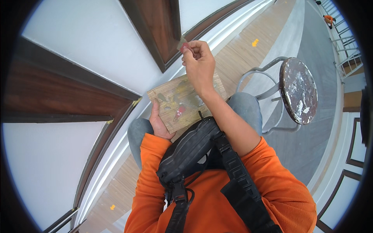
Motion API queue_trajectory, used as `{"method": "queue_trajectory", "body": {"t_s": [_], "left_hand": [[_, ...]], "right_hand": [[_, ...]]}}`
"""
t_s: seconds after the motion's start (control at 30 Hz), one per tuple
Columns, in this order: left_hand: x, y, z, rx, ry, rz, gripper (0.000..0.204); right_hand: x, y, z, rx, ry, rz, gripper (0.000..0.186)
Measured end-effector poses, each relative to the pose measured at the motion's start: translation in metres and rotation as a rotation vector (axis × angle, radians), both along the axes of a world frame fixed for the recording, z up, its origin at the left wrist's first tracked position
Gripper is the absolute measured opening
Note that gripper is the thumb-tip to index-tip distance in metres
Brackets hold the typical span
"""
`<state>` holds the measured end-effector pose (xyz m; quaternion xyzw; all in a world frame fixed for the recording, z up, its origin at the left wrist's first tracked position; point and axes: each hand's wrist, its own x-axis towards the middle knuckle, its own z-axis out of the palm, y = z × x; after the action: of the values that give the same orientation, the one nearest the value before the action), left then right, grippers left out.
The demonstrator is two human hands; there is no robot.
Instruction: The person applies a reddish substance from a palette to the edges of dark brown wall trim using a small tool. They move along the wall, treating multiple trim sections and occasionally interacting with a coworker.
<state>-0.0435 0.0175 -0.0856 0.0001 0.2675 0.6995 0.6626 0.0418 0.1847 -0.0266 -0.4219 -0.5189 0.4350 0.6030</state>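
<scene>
My right hand (200,68) pinches a small red-handled putty knife (183,46). Its pale, smeared blade is at the lower corner of a brown wood panel (155,23) with a dark raised frame; I cannot tell whether it touches. My left hand (158,122) grips the near left edge of a wooden board (169,119) above my lap. Greenish and yellow paste is smeared over the board. A small red object with a white mark (179,112), perhaps another putty knife, lies on it.
A paint-spattered round stool (298,91) with grey metal legs stands at my right. Another dark-framed wood panel (66,83) is on the left wall. Yellow arrow marks (255,42) show on the floor. A person in orange (329,20) is far off by white railings (347,48).
</scene>
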Motion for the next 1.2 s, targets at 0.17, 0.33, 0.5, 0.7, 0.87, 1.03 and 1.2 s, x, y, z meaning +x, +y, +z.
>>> {"method": "queue_trajectory", "body": {"t_s": [0.17, 0.33, 0.5, 0.7, 0.87, 1.03, 1.2], "left_hand": [[-0.004, 0.0, -0.014, -0.041, 0.053, 0.007, 0.064], [-0.001, 0.0, -0.013, -0.029, 0.06, -0.026, 0.065], [-0.001, 0.001, -0.012, -0.023, 0.01, -0.038, 0.067], [0.001, 0.0, -0.006, 0.002, 0.037, -0.023, 0.065], [0.0, 0.0, -0.007, 0.026, 0.052, -0.003, 0.063], [-0.002, 0.001, -0.011, 0.028, 0.087, 0.021, 0.063], [-0.001, 0.0, -0.01, 0.012, 0.072, 0.009, 0.062]], "right_hand": [[0.003, 0.004, 0.002, 0.033, -0.082, -0.125, 0.011], [-0.001, 0.01, 0.001, 0.126, -0.199, -0.234, 0.012], [-0.011, 0.008, 0.009, 0.228, -0.257, -0.204, 0.013], [0.01, 0.001, 0.011, 0.255, -0.34, -0.207, 0.014], [0.013, 0.007, 0.016, 0.343, -0.305, -0.183, 0.014], [0.011, 0.006, 0.017, 0.375, -0.349, -0.119, 0.017], [0.019, 0.016, 0.018, 0.339, -0.316, -0.176, 0.013]]}}
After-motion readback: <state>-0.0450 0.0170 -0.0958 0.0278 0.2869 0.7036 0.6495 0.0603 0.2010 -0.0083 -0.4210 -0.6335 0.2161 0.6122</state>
